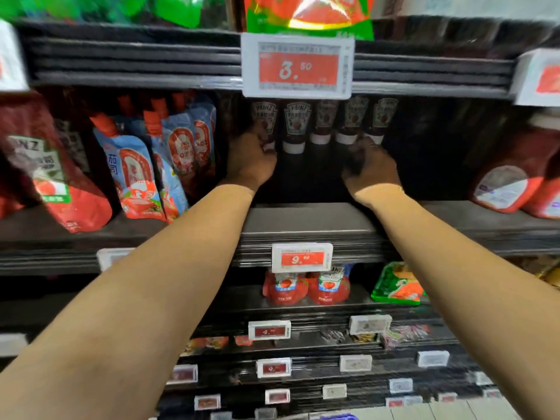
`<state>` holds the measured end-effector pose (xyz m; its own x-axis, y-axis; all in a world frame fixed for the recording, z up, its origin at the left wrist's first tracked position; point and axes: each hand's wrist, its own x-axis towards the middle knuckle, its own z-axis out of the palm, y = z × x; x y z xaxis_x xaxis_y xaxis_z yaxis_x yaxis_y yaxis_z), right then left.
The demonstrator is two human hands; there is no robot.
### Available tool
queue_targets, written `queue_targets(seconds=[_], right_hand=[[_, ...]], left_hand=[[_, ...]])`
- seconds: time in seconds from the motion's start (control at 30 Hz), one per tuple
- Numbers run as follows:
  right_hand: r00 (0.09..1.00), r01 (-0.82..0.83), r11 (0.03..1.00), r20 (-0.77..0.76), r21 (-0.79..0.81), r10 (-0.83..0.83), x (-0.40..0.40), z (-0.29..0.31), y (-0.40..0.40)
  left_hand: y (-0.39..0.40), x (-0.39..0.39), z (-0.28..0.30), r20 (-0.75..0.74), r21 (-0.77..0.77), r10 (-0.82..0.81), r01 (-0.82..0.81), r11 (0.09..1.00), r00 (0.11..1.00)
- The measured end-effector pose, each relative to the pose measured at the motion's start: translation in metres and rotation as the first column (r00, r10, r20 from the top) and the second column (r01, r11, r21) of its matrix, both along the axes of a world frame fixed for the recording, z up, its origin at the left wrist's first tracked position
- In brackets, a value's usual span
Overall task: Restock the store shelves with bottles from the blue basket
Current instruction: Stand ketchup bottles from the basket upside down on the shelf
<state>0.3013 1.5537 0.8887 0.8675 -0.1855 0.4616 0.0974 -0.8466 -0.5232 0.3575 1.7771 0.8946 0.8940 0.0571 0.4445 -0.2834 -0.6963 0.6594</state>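
On the dark middle shelf [303,219]: a row of five dark Heinz ketchup bottles [297,125] stands cap-down at the back, white caps at the bottom, labels facing out
Left hand [251,160]: reaches deep into the shelf, fingers curled round the lower part of the leftmost bottle [265,122] in the row, near its white cap
Right hand [369,165]: reaches in on the other side, fingers curled at the cap end of the rightmost bottle [382,119]; the frame is blurred there, so how firm the grip is cannot be told
Between the hands: three bottles stand side by side, untouched
Left of the row: blue-and-red spouted sauce pouches [142,174] lean together, and beside them a large red Heinz refill pouch [51,177]
Right of the row: big red squeeze bottles with white labels [512,180], well apart from the right hand
Above: a white price tag with red panel reading 3.50 [298,68] clipped to the upper shelf edge [136,59]
Below: a smaller tag reading 9.40 [302,257], two small red tomato sauce packs [306,286], and a green packet [397,283]
Blue basket: only a small blue edge [339,416] shows at the bottom of the view
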Motion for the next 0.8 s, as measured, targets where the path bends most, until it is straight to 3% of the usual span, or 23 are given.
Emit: queue_targets(seconds=[0.37, 0.6, 0.8], right_hand=[[0.993, -0.065, 0.997, -0.094, 0.033, 0.068, -0.083, 0.002, -0.053], [0.959, -0.283, 0.958, 0.039, 0.056, 0.281, -0.146, -0.018, -0.088], [0.852, -0.500, 0.866, 0.186, 0.005, 0.490, -0.217, -0.081, -0.105]], left_hand=[[0.015, -0.078, -0.010, 0.042, 0.097, -0.007, 0.002, 0.995, 0.999], [-0.002, -0.180, -0.029, 0.143, 0.099, 0.037, -0.051, 0.994, 0.989], [-0.020, -0.269, -0.089, 0.272, 0.075, 0.088, -0.112, 0.991, 0.958]])
